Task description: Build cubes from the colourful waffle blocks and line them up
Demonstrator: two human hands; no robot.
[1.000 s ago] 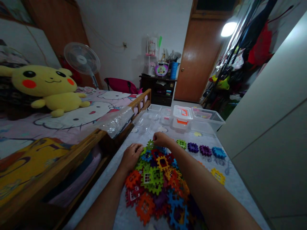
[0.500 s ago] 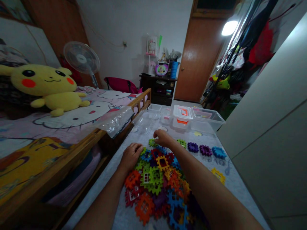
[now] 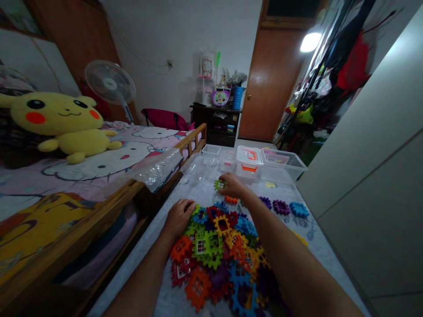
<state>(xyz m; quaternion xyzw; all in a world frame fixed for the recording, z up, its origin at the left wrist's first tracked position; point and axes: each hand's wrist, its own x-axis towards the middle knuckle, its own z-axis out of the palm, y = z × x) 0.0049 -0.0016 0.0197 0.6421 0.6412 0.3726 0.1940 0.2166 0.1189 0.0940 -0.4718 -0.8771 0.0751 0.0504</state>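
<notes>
Right hand (image 3: 233, 186) holds green piece (image 3: 219, 185) between fingers; piece lies to their left, beyond far edge of colourful pile (image 3: 207, 249). Left hand (image 3: 179, 215) rests at pile's left side; its grip, I cannot tell.

- No legible text, brand, number or sign
- Clock directions from the person
- 12 o'clock, far: wrapped package (image 3: 207, 66) on rack, reddish marks, too small to read
- 12 o'clock, just below: purple heart-shaped item (image 3: 220, 97), picture on front, any lettering blurred
- 1 o'clock: open clear bin (image 3: 291, 164), pink and yellow patch, illegible
- 2 o'clock: cloth (image 3: 322, 251), grey printed marks, can't tell if letters
</notes>
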